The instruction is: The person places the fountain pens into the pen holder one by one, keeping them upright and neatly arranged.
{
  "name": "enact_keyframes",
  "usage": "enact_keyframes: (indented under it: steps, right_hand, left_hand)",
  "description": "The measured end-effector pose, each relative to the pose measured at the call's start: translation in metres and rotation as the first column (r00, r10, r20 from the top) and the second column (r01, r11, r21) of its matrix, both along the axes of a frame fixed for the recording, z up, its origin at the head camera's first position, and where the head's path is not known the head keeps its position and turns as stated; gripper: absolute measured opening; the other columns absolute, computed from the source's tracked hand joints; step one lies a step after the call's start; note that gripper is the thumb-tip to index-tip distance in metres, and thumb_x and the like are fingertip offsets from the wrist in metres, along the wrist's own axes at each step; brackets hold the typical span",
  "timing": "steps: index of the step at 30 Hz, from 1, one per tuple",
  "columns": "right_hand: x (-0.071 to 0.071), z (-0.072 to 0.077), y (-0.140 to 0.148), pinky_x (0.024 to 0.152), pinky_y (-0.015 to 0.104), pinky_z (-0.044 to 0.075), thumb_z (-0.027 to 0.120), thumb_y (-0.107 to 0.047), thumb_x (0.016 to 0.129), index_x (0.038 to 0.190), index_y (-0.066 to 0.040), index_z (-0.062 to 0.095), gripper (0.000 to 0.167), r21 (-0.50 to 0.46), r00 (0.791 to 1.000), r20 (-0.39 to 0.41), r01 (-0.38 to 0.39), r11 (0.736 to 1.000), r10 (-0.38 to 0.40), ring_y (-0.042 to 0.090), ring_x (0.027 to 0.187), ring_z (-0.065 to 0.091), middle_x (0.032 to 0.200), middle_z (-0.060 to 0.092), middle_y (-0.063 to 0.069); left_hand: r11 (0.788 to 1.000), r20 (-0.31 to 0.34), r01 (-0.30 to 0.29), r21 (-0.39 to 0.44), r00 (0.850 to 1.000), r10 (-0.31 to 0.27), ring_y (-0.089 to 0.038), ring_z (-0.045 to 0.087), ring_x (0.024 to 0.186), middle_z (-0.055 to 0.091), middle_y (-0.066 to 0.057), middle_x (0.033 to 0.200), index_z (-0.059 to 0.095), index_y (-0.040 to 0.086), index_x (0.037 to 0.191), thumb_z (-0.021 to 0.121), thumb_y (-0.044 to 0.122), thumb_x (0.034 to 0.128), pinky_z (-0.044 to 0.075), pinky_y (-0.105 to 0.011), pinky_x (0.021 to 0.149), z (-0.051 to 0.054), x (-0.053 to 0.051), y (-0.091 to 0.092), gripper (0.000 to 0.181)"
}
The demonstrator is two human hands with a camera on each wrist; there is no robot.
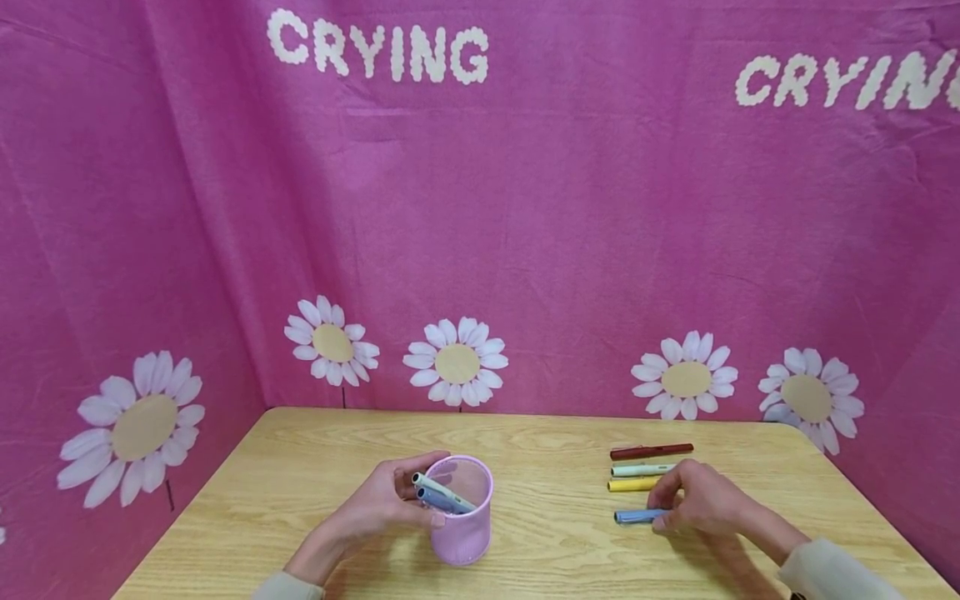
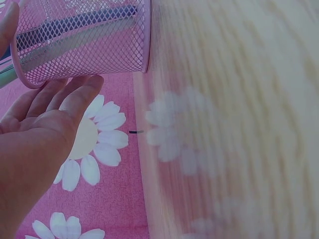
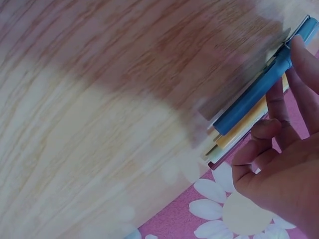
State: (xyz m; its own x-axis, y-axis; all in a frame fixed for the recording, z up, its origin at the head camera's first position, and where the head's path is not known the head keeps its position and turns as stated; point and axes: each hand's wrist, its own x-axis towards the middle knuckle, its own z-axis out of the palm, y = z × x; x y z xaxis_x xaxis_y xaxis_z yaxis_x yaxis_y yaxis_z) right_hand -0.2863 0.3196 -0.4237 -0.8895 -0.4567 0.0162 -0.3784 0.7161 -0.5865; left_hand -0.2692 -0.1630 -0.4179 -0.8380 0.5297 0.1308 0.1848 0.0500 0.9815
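My left hand (image 1: 384, 502) holds a pink mesh pen cup (image 1: 462, 543), thumb on the near side and fingers round the far side. Inside the cup lean a pale pen (image 1: 425, 480) and a blue-grey pen (image 1: 433, 498), and the left wrist view shows them through the mesh (image 2: 99, 57). On the right, my right hand (image 1: 708, 500) pinches a blue pen (image 1: 634, 517) between thumb and fingers. In the right wrist view this blue pen (image 3: 251, 99) has its clip end by the thumb; it looks slightly raised above its shadow.
Beyond the right hand lie a yellow pen (image 1: 630, 484), a pale green pen (image 1: 637, 471) and a dark red pen (image 1: 651, 452), roughly parallel on the wooden table (image 1: 551, 500). A pink cloth (image 1: 555, 250) with daisies and lettering hangs behind the table and at its sides.
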Motion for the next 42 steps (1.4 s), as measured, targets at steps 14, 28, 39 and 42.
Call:
enact_keyframes:
  steps: [14,28,39,42]
  right_hand:
    - [0.0,0.002,-0.004,0.07,0.032,0.047,0.093,-0.012,0.079,0.085,-0.016,0.08,0.015,0.058,0.999,-0.001,0.036,0.998,-0.036,0.013,0.076,0.055,0.078,0.068,-0.009]
    - [0.004,-0.001,-0.006,0.068,0.029,0.046,0.093,-0.016,0.077,0.083,-0.02,0.08,0.015,0.066,0.996,-0.083,0.019,0.998,-0.013,0.008,0.075,0.055,0.075,0.066,-0.014]
    - [0.012,0.008,-0.014,0.069,0.031,0.045,0.093,-0.018,0.077,0.083,-0.024,0.08,0.015,0.08,0.989,-0.133,0.074,0.994,-0.062,0.013,0.079,0.058,0.077,0.067,-0.016]
    - [0.014,0.01,-0.017,0.07,0.031,0.045,0.093,-0.02,0.077,0.083,-0.025,0.08,0.016,0.083,0.986,-0.15,0.081,0.993,-0.068,0.012,0.079,0.058,0.077,0.067,-0.017]
  left_hand:
    - [1.0,-0.009,-0.007,-0.009,1.0,0.007,-0.039,0.059,0.13,0.061,-0.025,0.144,0.047,-0.004,0.155,0.085,0.002,0.0826,0.052,-0.029,0.099,0.001,0.0,0.001,0.082]
    - [1.0,-0.02,0.0,-0.006,1.0,0.0,-0.042,0.057,0.132,0.06,-0.026,0.143,0.045,-0.007,0.155,0.086,0.002,0.0823,0.052,-0.029,0.1,0.0,-0.001,0.001,0.084]
    - [1.0,-0.011,0.008,0.007,1.0,-0.008,-0.039,0.059,0.129,0.059,-0.027,0.143,0.047,-0.006,0.154,0.085,0.002,0.0826,0.052,-0.029,0.099,0.0,-0.001,0.001,0.082]
    - [1.0,-0.014,0.011,0.008,1.0,-0.011,-0.039,0.059,0.129,0.059,-0.027,0.144,0.046,-0.006,0.154,0.085,0.001,0.0829,0.052,-0.029,0.1,0.0,-0.001,0.001,0.082]
